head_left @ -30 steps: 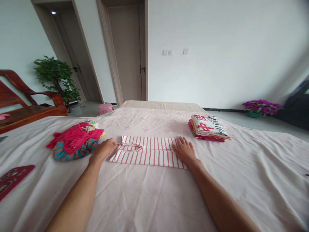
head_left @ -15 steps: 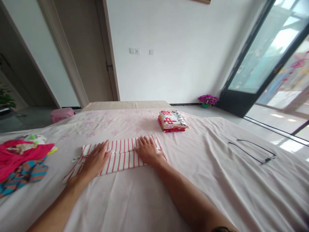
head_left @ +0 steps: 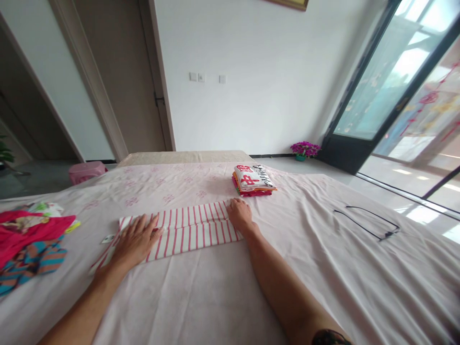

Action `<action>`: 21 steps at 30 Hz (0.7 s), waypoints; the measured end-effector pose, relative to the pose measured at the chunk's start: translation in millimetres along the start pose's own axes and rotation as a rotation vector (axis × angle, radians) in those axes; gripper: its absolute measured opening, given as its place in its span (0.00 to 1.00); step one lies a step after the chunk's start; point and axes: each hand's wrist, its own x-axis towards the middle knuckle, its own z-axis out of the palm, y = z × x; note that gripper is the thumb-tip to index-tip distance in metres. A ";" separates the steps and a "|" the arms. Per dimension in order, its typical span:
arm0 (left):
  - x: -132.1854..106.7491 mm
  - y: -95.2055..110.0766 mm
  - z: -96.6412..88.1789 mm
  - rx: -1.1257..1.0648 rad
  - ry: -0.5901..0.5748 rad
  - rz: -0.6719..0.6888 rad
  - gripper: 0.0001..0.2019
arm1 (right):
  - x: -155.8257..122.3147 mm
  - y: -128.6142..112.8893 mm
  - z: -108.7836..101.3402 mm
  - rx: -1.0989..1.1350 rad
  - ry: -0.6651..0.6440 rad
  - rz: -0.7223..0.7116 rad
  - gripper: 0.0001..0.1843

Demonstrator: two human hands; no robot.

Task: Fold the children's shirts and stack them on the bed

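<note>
The white fabric garment with thin red stripes [head_left: 194, 232] lies flat on the pale pink flower-printed cloth [head_left: 201, 297], arranged as a long, narrow strip. Stripes run crosswise. A lengthwise line, either seam or folded edge, follows the middle. The strip sits slightly oblique, its right end farther away than its left. The left end widens toward the near side; a small white label [head_left: 107, 239] projects there.

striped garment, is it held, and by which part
The left hand lies flat on the striped garment toward its left end, not gripping. The right hand touches its right end; whether it grips there cannot be told.
</note>
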 end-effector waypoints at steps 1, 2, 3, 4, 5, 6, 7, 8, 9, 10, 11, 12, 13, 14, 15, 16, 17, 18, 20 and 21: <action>0.0 -0.1 -0.2 -0.008 0.006 -0.002 0.30 | 1.0 1.8 -6.0 0.009 -0.007 0.047 0.19; 0.0 0.0 -0.6 -0.016 0.012 -0.002 0.30 | 2.2 3.1 -11.9 0.017 -0.023 0.091 0.19; 0.2 0.1 -1.1 -0.023 0.016 -0.001 0.29 | 3.4 3.8 -17.3 0.024 -0.041 0.124 0.19; 0.3 0.4 -1.9 -0.030 0.018 -0.001 0.29 | 4.6 4.0 -22.1 0.028 -0.064 0.144 0.19; 0.5 0.8 -2.9 -0.037 0.019 0.000 0.29 | 5.5 3.5 -26.2 0.030 -0.091 0.155 0.21; 0.6 1.3 -3.9 -0.044 0.020 0.002 0.29 | 6.1 2.6 -29.5 0.032 -0.121 0.158 0.24; 0.7 2.0 -5.0 -0.050 0.023 0.003 0.29 | 6.3 1.2 -31.9 0.035 -0.152 0.158 0.27; 0.8 2.7 -6.1 -0.056 0.028 0.004 0.29 | 6.1 -0.2 -33.3 0.041 -0.183 0.158 0.29; 0.9 3.4 -7.3 -0.063 0.036 0.002 0.29 | 5.7 -1.5 -33.9 0.048 -0.214 0.158 0.31; 1.0 4.2 -8.7 -0.071 0.047 -0.001 0.28 | 5.2 -2.3 -33.7 0.058 -0.238 0.158 0.31; 1.1 5.1 -10.7 -0.083 0.060 -0.002 0.28 | 4.8 -2.4 -32.7 0.073 -0.251 0.158 0.30; 1.3 6.2 -13.3 -0.104 0.080 -0.001 0.27 | 4.7 -1.7 -31.2 0.096 -0.249 0.159 0.29; 1.4 7.8 -16.8 -0.137 0.109 0.002 0.25 | 5.0 -0.1 -29.2 0.129 -0.239 0.160 0.28; 1.5 10.0 -21.4 -0.186 0.144 0.010 0.23 | 5.7 2.3 -27.0 0.183 -0.228 0.160 0.27; 1.5 13.3 -26.9 -0.254 0.182 0.024 0.22 | 6.8 5.0 -24.7 0.251 -0.223 0.160 0.25; 1.3 17.8 -33.3 -0.343 0.217 0.036 0.20 | 8.1 7.9 -22.6 0.323 -0.226 0.158 0.23; 1.1 23.9 -40.4 -0.450 0.240 0.036 0.19 | 9.3 10.3 -20.7 0.390 -0.239 0.155 0.21; 0.8 31.6 -47.7 -0.574 0.240 0.021 0.19 | 10.3 12.0 -19.2 0.450 -0.264 0.149 0.19; 0.8 51.2 -62.0 -0.870 0.159 -0.068 0.19 | 11.0 12.5 -17.0 0.543 -0.326 0.128 0.15; 1.6 62.5 -68.4 -1.037 0.082 -0.128 0.19 | 10.5 11.4 -16.3 0.580 -0.356 0.113 0.13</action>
